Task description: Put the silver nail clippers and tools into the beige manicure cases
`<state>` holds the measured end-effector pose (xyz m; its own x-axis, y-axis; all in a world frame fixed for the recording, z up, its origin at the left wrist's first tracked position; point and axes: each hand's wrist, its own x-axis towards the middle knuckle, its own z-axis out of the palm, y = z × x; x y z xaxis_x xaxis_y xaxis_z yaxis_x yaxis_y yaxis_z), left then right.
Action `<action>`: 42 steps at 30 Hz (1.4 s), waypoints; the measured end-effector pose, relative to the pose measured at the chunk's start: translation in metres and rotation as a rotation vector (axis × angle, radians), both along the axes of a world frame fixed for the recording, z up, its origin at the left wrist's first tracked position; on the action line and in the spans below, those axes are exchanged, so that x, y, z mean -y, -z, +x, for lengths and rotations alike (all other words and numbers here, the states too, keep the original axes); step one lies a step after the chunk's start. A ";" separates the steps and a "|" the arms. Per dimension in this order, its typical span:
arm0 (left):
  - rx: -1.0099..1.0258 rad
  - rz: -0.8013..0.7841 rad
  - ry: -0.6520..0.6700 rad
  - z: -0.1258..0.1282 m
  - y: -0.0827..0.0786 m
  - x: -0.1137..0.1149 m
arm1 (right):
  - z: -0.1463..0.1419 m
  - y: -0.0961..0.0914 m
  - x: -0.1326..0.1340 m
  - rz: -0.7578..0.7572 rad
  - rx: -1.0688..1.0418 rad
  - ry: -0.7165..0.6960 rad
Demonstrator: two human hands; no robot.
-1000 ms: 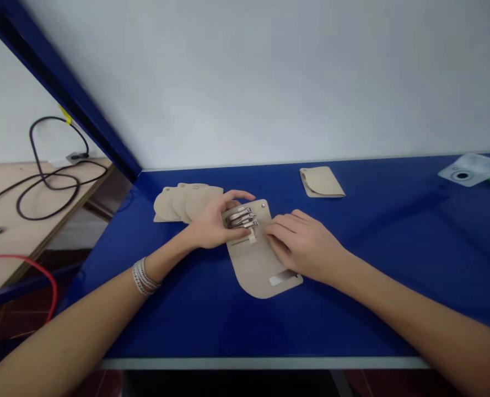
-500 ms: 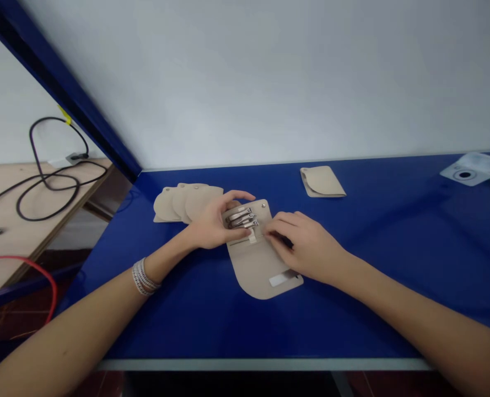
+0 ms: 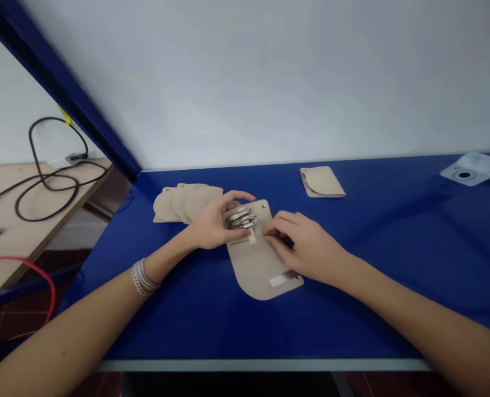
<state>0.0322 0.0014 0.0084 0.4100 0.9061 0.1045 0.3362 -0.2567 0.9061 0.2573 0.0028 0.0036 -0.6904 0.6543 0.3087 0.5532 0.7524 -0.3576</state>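
An open beige pouch (image 3: 258, 264) lies on the blue table (image 3: 352, 264) with its rounded flap toward me. Metal nail clippers (image 3: 241, 218) sit in its upper part under a small strap. My left hand (image 3: 214, 223) grips the pouch's upper left edge, thumb pressed near the clippers. My right hand (image 3: 302, 245) rests on the pouch's right side, its fingertips pinched together at the strap next to the clippers; what they pinch is too small to name.
Several flat beige pouches (image 3: 182, 201) are fanned out behind my left hand. One closed pouch (image 3: 322, 182) lies further back. A clear packet (image 3: 472, 168) sits at far right. Black cables (image 3: 46, 182) lie on a wooden bench to the left.
My right hand's fingers have curled in and shifted slightly left toward the strap. The left hand and pouch have stayed put.
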 end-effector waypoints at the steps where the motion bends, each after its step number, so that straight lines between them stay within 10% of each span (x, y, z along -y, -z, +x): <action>1: 0.000 -0.001 0.001 0.000 0.000 0.000 | 0.001 -0.001 0.000 -0.038 -0.024 0.000; 42: -0.009 -0.004 0.005 0.000 0.002 -0.001 | -0.001 -0.006 -0.001 -0.445 -0.184 0.210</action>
<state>0.0319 0.0024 0.0064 0.4155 0.9044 0.0970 0.3429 -0.2545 0.9042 0.2562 0.0034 0.0096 -0.4912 0.8680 0.0731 0.5736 0.3855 -0.7228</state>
